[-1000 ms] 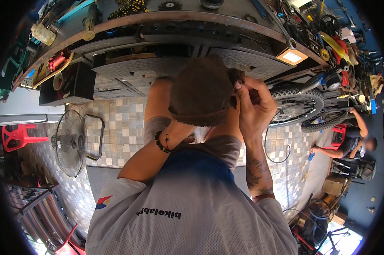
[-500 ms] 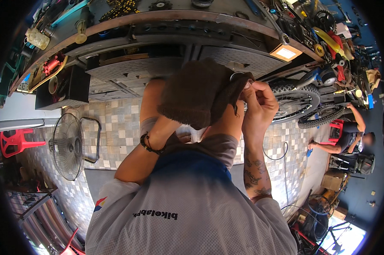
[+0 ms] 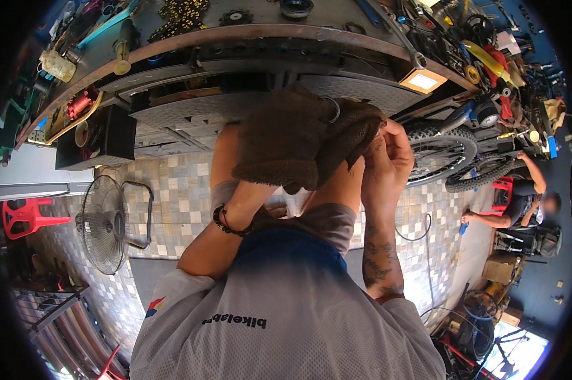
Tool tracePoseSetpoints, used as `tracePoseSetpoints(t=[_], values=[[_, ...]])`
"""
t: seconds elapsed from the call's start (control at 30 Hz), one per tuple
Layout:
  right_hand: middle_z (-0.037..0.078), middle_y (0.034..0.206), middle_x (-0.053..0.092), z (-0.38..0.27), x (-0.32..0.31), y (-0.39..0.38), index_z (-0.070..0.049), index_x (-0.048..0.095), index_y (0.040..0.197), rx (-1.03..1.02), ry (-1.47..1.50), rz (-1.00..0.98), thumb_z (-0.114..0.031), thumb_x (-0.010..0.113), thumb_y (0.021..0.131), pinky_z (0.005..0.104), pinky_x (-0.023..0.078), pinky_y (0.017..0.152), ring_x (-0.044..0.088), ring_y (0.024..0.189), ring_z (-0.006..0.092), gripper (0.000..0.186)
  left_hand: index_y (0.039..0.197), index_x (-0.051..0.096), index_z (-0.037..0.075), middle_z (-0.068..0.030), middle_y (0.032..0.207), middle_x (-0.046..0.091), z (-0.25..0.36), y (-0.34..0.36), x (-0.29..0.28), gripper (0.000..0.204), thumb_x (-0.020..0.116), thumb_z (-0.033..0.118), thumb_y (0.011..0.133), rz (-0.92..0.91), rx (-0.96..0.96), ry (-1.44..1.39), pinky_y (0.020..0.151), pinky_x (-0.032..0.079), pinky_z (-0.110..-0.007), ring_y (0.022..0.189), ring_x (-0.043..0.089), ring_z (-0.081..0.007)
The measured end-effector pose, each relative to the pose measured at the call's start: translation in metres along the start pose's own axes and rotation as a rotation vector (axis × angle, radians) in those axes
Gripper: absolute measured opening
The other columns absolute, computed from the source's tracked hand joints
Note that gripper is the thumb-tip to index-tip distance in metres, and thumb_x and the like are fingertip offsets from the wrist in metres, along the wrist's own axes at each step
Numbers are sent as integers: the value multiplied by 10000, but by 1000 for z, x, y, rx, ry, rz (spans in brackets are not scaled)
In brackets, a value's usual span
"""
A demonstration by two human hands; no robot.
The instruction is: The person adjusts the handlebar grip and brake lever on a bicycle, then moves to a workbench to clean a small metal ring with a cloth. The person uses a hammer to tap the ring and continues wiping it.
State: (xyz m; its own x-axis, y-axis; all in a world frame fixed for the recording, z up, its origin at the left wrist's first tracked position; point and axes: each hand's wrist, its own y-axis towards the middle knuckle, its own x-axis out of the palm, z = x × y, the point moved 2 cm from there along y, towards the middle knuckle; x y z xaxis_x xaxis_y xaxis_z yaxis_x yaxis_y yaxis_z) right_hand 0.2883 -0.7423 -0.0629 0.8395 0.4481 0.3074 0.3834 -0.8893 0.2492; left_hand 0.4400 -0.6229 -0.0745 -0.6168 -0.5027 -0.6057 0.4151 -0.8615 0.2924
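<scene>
A brown cloth [image 3: 292,142] is bunched up in front of my chest, and both hands hold it. My left hand [image 3: 251,192] is almost wholly wrapped under the cloth; only the wrist with a dark bracelet shows. My right hand [image 3: 387,155] sits at the cloth's right edge, its fingers pinched shut on the fabric. A small metal ring [image 3: 329,109] lies on top of the cloth, between the folds. Whether anything else is inside the cloth is hidden.
A metal workbench [image 3: 248,38] crowded with tools, chains and sprockets curves across the top. A floor fan [image 3: 105,221] and a red stool [image 3: 26,215] stand on the left. On the right are bicycle wheels [image 3: 441,152] and a crouching person [image 3: 520,202].
The cloth has been worked around in my hands and now hangs wider to the left. The metal ring has come into sight on top. My right hand sits slightly lower on the cloth's edge.
</scene>
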Motion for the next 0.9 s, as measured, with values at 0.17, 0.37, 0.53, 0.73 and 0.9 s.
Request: tracePoseSetpoints(t=[0.17,0.37,0.53,0.73,0.9], values=[[54,994,704,-10,2,0,24,643,1223,85,28,-131,73,580,1019,207,518,735,649,838,75,219,1364,616,6,-146,1364,642,1,-2,2,468,758,148,942,-32,33,264,1069,500,-408,1227,633,-238],[114,1188,655,-18,15,1,21,647,1221,-52,-155,25,0,623,1013,262,512,887,631,1061,135,211,1271,689,53,-107,1242,692,-16,-12,20,445,790,161,851,451,45,-177,975,519,-410,1152,646,-299],[91,1171,665,-31,18,4,-8,704,1114,-288,-551,-172,-22,704,970,255,508,868,636,1029,142,144,1191,721,70,-91,1088,722,-10,-9,18,412,805,179,803,257,358,296,889,541,-413,1017,675,-302],[90,1098,691,-27,17,3,4,720,960,-27,-174,-72,-9,743,960,245,516,842,651,956,127,27,1076,700,38,-140,947,664,-14,-1,15,394,795,179,721,263,377,479,815,538,-436,897,653,-366],[113,1102,684,-31,2,7,8,715,963,-197,-457,-52,-12,719,976,275,517,891,649,1008,161,25,1144,658,11,-175,1003,660,-14,-7,5,467,792,197,737,118,124,-1,836,530,-469,935,645,-417]])
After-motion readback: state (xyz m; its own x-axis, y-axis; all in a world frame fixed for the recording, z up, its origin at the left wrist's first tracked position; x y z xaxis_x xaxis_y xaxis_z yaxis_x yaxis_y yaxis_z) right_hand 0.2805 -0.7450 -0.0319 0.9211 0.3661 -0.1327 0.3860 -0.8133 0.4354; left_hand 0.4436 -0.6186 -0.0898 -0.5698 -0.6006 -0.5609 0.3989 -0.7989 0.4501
